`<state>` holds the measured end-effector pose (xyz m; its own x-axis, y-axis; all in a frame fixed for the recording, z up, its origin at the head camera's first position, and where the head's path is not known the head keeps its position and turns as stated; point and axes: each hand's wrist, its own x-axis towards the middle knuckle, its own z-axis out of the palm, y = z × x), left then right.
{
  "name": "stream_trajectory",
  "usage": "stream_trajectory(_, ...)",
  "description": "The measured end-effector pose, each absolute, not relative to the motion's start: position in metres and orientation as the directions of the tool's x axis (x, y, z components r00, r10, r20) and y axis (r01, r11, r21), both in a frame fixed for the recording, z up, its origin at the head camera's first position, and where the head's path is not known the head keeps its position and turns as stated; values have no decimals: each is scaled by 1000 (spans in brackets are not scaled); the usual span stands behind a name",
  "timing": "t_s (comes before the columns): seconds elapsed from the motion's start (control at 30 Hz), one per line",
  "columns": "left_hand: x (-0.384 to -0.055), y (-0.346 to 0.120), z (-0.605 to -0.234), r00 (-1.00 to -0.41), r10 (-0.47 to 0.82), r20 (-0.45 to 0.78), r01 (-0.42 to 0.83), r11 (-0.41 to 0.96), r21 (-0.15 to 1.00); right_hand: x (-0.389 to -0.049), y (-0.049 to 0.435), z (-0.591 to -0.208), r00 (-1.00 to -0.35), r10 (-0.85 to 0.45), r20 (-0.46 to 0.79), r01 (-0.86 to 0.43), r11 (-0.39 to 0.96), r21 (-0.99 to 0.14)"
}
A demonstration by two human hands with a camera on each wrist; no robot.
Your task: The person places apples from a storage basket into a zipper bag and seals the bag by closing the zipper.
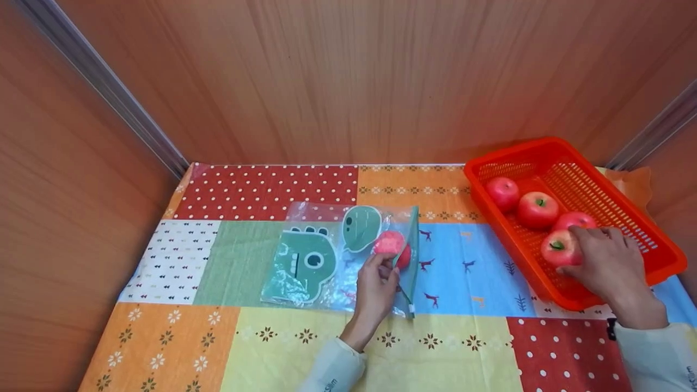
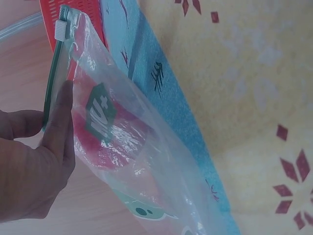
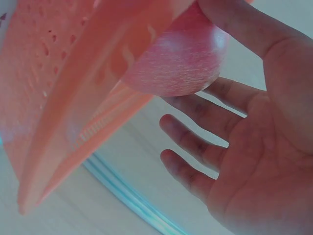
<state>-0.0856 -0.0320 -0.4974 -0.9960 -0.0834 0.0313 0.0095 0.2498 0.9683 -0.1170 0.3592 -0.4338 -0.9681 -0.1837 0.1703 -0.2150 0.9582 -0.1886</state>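
A clear zip bag (image 1: 310, 267) with a green dinosaur print lies on the patterned cloth in the head view. One red apple (image 1: 390, 243) is inside it, close to the green zip edge. My left hand (image 1: 375, 286) pinches the bag at its mouth, thumb on one side of the green strip (image 2: 53, 78) and fingers on the other. At the right, my right hand (image 1: 612, 264) holds an apple (image 1: 558, 249) between thumb and fingers, over the near part of the red basket (image 1: 514, 151). In the right wrist view the ring and little fingers stand away from this apple (image 3: 181, 63).
Several other apples lie in the basket, among them a red one (image 1: 538, 210) near its middle. A patchwork cloth (image 1: 294, 348) covers the table. Wooden panels (image 1: 326, 81) rise behind and on both sides. The white zip slider (image 1: 411, 308) sits at the bag's near corner.
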Motion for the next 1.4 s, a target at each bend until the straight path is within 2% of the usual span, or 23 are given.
stream_trajectory(0.87,-81,-35,-497,-997,-74,-9,-27,247,969,-114,324,-411,-961,-196,194,-235,950,-205)
stream_trajectory(1.4,-85,-32,-500,-997,-73,37,16,273,962,-110,305,-396,-940,-220,261,-274,943,-191)
